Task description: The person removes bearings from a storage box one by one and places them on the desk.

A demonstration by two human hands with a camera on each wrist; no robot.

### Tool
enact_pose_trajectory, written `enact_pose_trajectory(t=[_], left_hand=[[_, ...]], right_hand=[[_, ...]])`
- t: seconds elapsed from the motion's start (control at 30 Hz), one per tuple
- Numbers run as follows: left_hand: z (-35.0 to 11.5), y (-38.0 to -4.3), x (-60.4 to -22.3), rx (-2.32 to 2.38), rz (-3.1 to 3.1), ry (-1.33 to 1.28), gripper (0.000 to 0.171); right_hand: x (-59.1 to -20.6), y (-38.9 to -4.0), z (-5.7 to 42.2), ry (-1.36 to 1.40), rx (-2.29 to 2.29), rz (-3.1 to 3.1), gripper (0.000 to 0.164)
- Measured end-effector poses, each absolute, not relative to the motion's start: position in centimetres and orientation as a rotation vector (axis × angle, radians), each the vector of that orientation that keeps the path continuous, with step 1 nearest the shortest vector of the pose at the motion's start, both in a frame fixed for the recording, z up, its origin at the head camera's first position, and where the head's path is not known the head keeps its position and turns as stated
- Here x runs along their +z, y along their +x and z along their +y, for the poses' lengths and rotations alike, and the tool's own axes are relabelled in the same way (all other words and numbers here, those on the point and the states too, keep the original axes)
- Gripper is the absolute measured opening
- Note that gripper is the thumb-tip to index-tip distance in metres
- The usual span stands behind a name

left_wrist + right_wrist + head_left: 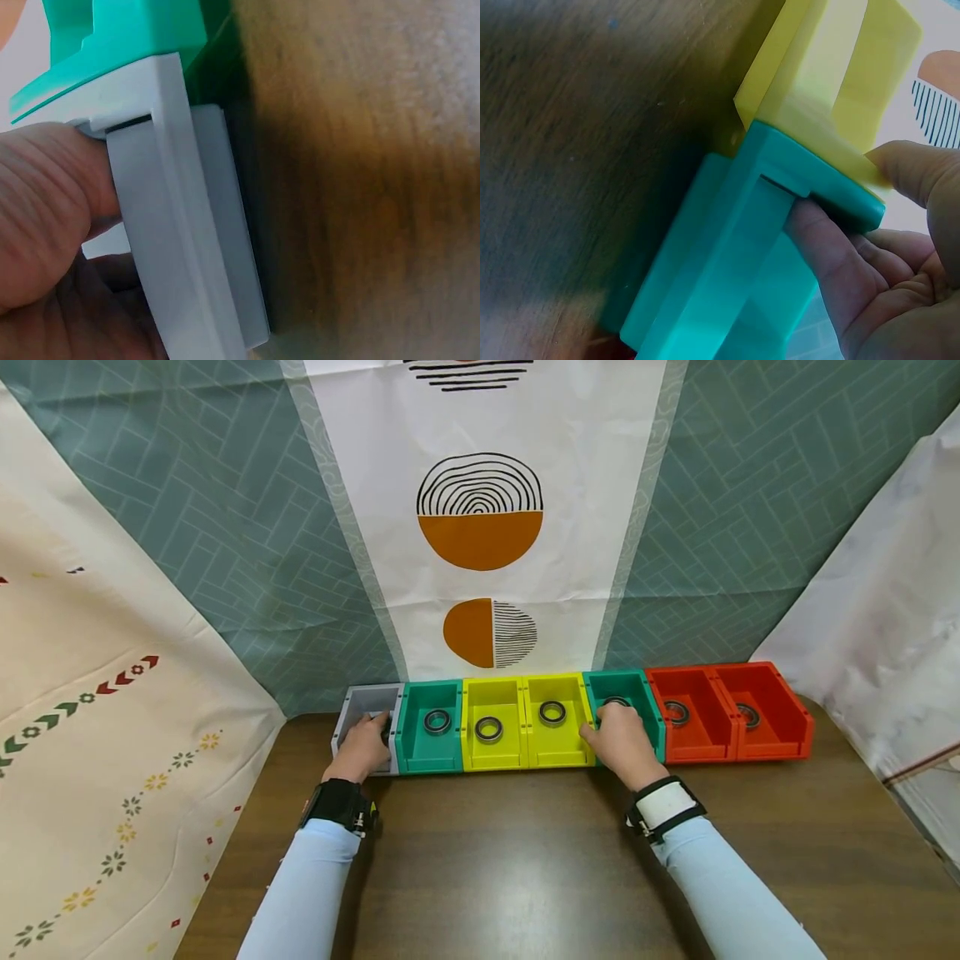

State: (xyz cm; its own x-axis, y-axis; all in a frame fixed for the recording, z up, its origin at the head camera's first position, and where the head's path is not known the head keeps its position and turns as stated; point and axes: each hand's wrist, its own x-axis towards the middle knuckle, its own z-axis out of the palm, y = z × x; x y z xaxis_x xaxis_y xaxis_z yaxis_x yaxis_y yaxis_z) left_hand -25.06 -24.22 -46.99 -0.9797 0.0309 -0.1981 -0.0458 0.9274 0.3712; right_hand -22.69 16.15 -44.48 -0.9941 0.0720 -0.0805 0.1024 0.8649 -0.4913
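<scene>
A row of plastic bins runs along the back of the table. My left hand (362, 748) reaches into the grey bin (375, 697) at the left end. Its fingers hold a dark ring-shaped bearing (386, 732), seen nearly edge-on by the bin's right wall and partly hidden. In the left wrist view the thumb (67, 172) is behind the grey bin's front edge. My right hand (621, 742) pinches the wall between a yellow bin (817, 82) and a green bin (727, 247), thumb on the yellow side, fingers inside the green one. A bearing (617, 701) shows behind that hand.
Bearings lie in the left green bin (427, 760), the two yellow bins and the two red bins (772, 743). The brown table (510, 860) spreads in front of the row. A patterned cloth (570, 552) hangs behind it.
</scene>
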Motion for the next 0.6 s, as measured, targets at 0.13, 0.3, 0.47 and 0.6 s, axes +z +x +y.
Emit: enact_pose_trajectory(t=[0.13, 0.3, 0.47, 0.6], left_hand=[[-24.25, -25.25, -46.94, 0.567, 2.856, -0.022, 0.068], [-24.20, -25.15, -47.22, 0.577, 2.880, -0.041, 0.065], [-23.93, -25.07, -47.19, 0.608, 2.885, -0.103, 0.061], [-23.78, -24.90, -46.99, 0.602, 2.894, -0.103, 0.058]], right_hand=[[-44.54, -22.79, 16.13, 0.173, -0.782, 2.945, 0.027], [-44.63, -22.80, 16.10, 0.184, -0.764, 2.946, 0.029], [-44.58, -22.84, 16.10, 0.192, -0.772, 2.949, 0.031], [-44.57, -22.84, 16.03, 0.209, -0.784, 2.930, 0.031]])
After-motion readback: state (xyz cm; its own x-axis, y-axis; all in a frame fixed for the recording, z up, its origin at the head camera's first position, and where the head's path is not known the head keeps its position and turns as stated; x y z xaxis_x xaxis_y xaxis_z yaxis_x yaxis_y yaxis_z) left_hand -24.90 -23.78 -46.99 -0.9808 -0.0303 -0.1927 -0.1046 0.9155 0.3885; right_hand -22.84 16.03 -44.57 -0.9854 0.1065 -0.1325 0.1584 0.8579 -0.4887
